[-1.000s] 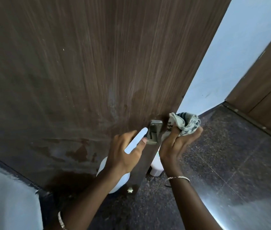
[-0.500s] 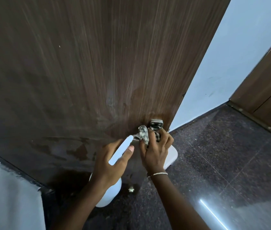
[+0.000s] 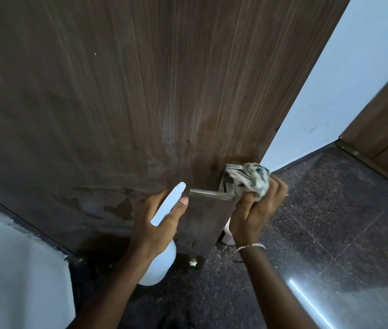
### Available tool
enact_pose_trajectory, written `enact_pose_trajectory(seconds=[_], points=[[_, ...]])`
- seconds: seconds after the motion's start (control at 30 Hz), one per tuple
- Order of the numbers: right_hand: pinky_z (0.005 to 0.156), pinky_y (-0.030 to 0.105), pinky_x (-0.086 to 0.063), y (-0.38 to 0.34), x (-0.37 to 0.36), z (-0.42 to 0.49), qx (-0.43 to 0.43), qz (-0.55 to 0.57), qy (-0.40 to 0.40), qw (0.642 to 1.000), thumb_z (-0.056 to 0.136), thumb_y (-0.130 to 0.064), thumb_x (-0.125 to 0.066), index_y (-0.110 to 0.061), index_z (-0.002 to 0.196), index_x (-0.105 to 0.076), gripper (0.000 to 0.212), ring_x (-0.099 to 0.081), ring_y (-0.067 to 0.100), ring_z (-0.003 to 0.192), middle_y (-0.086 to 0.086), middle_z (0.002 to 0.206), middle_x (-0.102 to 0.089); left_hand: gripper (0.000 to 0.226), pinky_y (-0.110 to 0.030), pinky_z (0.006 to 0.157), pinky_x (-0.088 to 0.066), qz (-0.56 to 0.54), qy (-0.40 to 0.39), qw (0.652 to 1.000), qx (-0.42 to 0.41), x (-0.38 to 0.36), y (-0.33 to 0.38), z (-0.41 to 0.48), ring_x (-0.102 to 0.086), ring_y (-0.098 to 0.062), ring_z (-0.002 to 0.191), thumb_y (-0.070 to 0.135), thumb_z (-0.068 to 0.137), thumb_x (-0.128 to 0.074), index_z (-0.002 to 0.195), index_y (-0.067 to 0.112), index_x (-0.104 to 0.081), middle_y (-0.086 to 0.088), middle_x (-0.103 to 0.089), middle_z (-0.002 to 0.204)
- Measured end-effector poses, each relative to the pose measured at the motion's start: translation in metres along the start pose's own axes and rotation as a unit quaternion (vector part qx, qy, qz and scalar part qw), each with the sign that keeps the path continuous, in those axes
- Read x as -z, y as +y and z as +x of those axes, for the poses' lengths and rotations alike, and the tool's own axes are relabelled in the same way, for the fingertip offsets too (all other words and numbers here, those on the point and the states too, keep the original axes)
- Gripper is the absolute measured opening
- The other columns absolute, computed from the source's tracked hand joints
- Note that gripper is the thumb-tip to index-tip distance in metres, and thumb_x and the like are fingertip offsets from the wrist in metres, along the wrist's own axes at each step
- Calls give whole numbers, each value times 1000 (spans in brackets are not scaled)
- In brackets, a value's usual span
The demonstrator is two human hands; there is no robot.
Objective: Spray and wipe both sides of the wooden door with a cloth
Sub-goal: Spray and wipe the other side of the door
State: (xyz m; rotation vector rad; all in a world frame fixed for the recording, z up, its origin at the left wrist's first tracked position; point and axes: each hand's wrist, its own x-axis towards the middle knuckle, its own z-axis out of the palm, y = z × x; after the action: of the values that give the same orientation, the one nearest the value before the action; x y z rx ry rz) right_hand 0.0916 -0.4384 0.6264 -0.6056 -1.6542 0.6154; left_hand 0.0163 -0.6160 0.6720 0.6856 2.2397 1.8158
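Wiping step: right hand (image 3: pixel 257 211) grip bunches cloth (image 3: pixel 256 181) on handle (image 3: pixel 208 194); left hand (image 3: pixel 156 222) grip wraps spray bottle (image 3: pixel 162 267). Next, likely: door (image 3: pixel 140 91) face above grip.

My single head-worn wide-angle camera looks forward and down, close to the wooden door (image 3: pixel 140 91), with my left hand (image 3: pixel 157 222) and right hand (image 3: pixel 257 210) low in view above the floor (image 3: pixel 330 233).

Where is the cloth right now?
In the head view, right of centre: the right hand grips the cloth against the metal handle at the edge of the wooden door.
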Motion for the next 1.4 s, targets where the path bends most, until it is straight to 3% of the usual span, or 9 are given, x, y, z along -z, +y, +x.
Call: enact_pose_trajectory(seconds=[0.17, 0.37, 0.57, 0.73, 0.9, 1.07, 1.23, 1.33, 1.4], points=[[89, 46, -36, 44, -15, 3, 324, -177, -215, 904, 93, -44, -54, -17, 111, -65, 34, -53, 31, 94, 10, 102, -64, 17, -41, 54, -56, 1, 0, 1000, 5, 10, -7, -1, -69, -15, 65, 27, 91, -71, 87, 43, -69, 1, -72, 72], [87, 46, -40, 48, -34, -12, 379, -251, -175, 873, 98, -50, -53, -16, 110, -65, 38, -57, 28, 86, 5, 95, -63, 7, -35, 49, -58, -8, 14, 999, 30, 18, -10, -6, -71, -19, 64, 34, 87, -70, 88, 40, -69, 9, -74, 76], [75, 40, -42, 51, -45, -1, 482, -253, -180, 820, 89, -26, -75, -15, 119, -58, 36, -59, 26, 71, 6, 88, -63, 11, -24, 47, -53, -22, 28, 999, 40, 23, -9, -11, -70, -17, 67, 30, 88, -71, 90, 41, -69, 2, -74, 77], [63, 38, -41, 44, -60, 19, 548, -249, -211, 771, 95, -24, -67, -11, 92, -65, 13, -51, 26, 53, 4, 70, -52, 18, -15, 47, -49, -19, 39, 997, 66, 19, -8, -15, -67, -8, 62, 32, 87, -71, 102, 22, -72, 5, -74, 84], [59, 36, -44, 34, -73, 16, 490, -271, -229, 796, 103, -53, -50, -16, 72, -59, 49, -60, 26, 53, 3, 60, -57, 8, -13, 45, -47, -44, 44, 996, 69, 16, -1, -21, -66, -2, 60, 26, 88, -71, 96, 27, -70, 9, -73, 77], [58, 36, -47, 12, -77, 10, 342, -255, -228, 875, 98, -48, -54, -15, 62, -60, 50, -62, 29, 50, 7, 56, -63, 10, -11, 46, -47, -42, 50, 994, 87, 15, 0, -28, -67, 0, 64, 29, 88, -71, 93, 34, -64, 11, -71, 83], [71, 42, -40, 3, -65, 5, 240, -156, -196, 938, 102, -44, -51, -11, 88, -64, 38, -54, 27, 74, 5, 78, -65, 11, -12, 47, -48, -47, 56, 992, 106, 16, -5, -26, -67, -12, 66, 33, 88, -70, 98, 33, -65, 8, -72, 88], [77, 44, -35, 16, -35, 14, 308, -123, -224, 916, 102, -40, -46, -8, 109, -58, 36, -46, 29, 86, 10, 99, -58, 9, -18, 45, -50, -65, 47, 993, 90, 17, -2, -24, -66, -6, 58, 27, 89, -71, 94, 34, -68, 7, -72, 75], [81, 45, -36, 38, -17, 22, 416, -171, -278, 849, 99, -42, -48, -10, 127, -52, 42, -48, 31, 95, 12, 115, -59, 11, -21, 45, -50, -63, 45, 994, 81, 19, -4, -21, -66, -8, 58, 26, 89, -71, 99, 29, -71, 4, -73, 74]])
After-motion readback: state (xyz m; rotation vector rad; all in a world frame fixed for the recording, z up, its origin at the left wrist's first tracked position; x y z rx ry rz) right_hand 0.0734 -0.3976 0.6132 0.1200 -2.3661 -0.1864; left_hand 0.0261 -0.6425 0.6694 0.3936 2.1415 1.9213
